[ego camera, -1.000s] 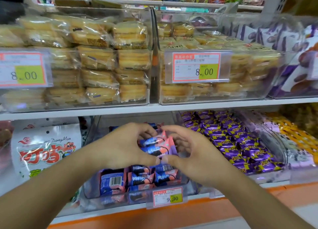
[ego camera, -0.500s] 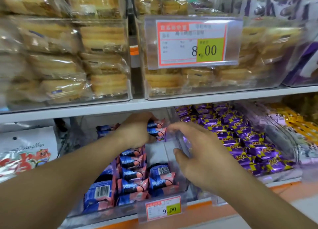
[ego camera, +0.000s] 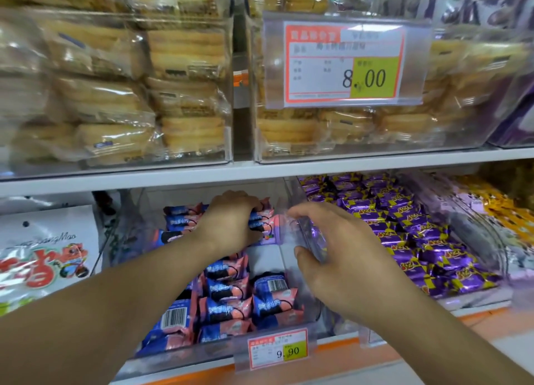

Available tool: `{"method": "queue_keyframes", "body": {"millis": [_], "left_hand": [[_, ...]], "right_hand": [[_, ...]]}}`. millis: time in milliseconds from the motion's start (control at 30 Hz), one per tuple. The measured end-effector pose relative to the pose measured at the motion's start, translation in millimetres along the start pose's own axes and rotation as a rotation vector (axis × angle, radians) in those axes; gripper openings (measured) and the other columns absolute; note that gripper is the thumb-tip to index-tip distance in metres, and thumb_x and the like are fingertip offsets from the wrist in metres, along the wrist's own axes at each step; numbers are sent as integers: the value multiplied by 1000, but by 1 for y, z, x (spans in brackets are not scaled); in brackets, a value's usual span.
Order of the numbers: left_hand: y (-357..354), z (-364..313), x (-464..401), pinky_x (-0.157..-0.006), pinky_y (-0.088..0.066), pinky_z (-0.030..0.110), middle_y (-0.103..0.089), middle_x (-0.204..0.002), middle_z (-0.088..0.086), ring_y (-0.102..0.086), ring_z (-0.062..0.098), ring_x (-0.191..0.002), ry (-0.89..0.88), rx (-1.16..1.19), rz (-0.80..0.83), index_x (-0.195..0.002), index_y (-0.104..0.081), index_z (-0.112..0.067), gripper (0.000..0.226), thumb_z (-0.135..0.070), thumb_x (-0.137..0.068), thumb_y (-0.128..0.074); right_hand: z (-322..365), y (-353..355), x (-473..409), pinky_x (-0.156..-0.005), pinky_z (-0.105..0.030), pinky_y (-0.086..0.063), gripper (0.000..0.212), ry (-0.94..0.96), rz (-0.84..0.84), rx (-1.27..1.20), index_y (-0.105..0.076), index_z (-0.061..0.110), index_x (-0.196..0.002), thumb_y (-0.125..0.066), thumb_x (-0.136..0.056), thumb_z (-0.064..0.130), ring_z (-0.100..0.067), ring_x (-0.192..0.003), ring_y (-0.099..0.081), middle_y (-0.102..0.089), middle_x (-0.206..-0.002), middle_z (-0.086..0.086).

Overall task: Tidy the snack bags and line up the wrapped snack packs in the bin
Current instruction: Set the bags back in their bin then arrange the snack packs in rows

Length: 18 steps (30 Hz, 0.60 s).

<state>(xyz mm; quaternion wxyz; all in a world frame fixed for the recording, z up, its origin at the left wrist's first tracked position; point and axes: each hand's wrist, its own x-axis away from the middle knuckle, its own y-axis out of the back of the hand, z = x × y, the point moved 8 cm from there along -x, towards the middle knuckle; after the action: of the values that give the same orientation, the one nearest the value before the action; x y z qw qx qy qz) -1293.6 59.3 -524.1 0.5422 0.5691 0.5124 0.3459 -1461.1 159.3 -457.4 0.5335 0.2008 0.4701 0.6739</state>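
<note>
While the person leans in under the upper shelf, this is how it looks from beside them:

Step in hand: placing wrapped snack packs at the back of the clear bin (ego camera: 300, 318), which I judge to be midway through the lining-up.
Left hand (ego camera: 231, 222): fingers curled over a small bunch of blue-and-pink snack packs (ego camera: 264, 225), gripping them deep in the bin, against the back rows.
Right hand (ego camera: 332, 257): fingers and thumb bent around the bin's clear right wall, apparently steadying it; whether it truly clamps the wall or only rests there, I cannot tell through the glare.
Where the packs lie: several rows stand on edge on the left and front (ego camera: 225, 301), some showing barcodes; a bare patch of bin floor (ego camera: 264, 259) shows between the held bunch and the front rows.
Next move, as I judge it: set the held packs down upright, in line with their neighbours, then fill the bare patch.
In the way: the white shelf board (ego camera: 260, 173) hangs low over the bin, so there is little room above the left hand.
Around: purple wrapped candies (ego camera: 404, 234) in the next bin to the right; a white snack bag with red lettering (ego camera: 43, 257) to the left; a 9.90 price tag (ego camera: 277, 350) at the bin front; clear boxes of wrapped cakes (ego camera: 173, 95) above with an 8.00 tag (ego camera: 346, 63).
</note>
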Motion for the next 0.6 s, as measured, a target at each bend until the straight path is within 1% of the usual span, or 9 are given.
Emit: {"method": "queue_keyframes", "body": {"millis": [100,200,267,300,367,400,433,500,600], "left_hand": [[0,-2,0,-92,-53,40,-72,-113,5,-63,31,-106,9,-65,-40,-119,-70,-21,49,-43,-76,-81],[1,-2,5,-96,-51,42,-70,-117,6,-60,33,-111,26,-64,-43,-126,-68,-21,59,-45,-75,-82],[10,-8,12,-100,-50,44,-69,-122,6,-58,34,-117,17,-17,-60,-131,-66,-21,65,-47,-75,-84],[14,-13,18,-100,-50,43,-69,-123,5,-59,32,-117,2,30,-57,-131,-67,-22,62,-45,-77,-85],[17,-23,30,-93,-54,37,-72,-116,-1,-65,24,-109,-38,165,20,-121,-71,-25,42,-40,-83,-82],[14,-28,38,-89,-55,33,-73,-111,-6,-66,18,-104,-52,213,105,-115,-72,-27,33,-39,-85,-81],[9,-31,48,-87,-55,29,-73,-110,-11,-66,13,-101,-62,236,204,-114,-72,-29,29,-40,-87,-79],[-1,-36,65,-93,-52,26,-72,-114,-17,-63,7,-104,-84,225,340,-119,-72,-32,34,-46,-88,-77],[-12,-34,73,-103,-51,35,-73,-109,-20,-61,13,-110,-73,178,411,-124,-72,-36,38,-53,-90,-72]], "right_hand": [[1,0,0,-97,0,-25,52,3,-6,4,-56,32,-138,-69,-89,21,-3,-128,-49,-57,-136,17],[0,0,-1,-96,-1,-28,50,7,-7,9,-59,31,-135,-69,-87,19,-3,-124,-51,-60,-131,16],[0,0,-1,-94,1,-28,48,9,-8,8,-60,30,-133,-69,-87,18,-3,-122,-51,-60,-130,15],[0,1,0,-93,4,-28,48,11,-8,3,-60,30,-132,-69,-86,18,-3,-121,-51,-61,-128,15],[1,2,0,-92,2,-31,45,19,-10,-11,-62,29,-128,-69,-86,16,-3,-117,-52,-62,-125,14],[2,2,1,-92,-2,-34,45,22,-11,-12,-62,29,-127,-69,-85,15,-3,-117,-53,-63,-125,13],[3,3,1,-93,-6,-36,46,22,-13,-7,-62,28,-128,-69,-85,15,-5,-118,-54,-64,-125,12],[3,3,1,-98,-12,-37,48,16,-24,4,-62,26,-131,-68,-85,16,-8,-121,-56,-64,-128,10],[5,4,3,-101,-14,-36,49,8,-22,5,-60,26,-134,-68,-87,17,-9,-125,-55,-62,-132,10]]}}
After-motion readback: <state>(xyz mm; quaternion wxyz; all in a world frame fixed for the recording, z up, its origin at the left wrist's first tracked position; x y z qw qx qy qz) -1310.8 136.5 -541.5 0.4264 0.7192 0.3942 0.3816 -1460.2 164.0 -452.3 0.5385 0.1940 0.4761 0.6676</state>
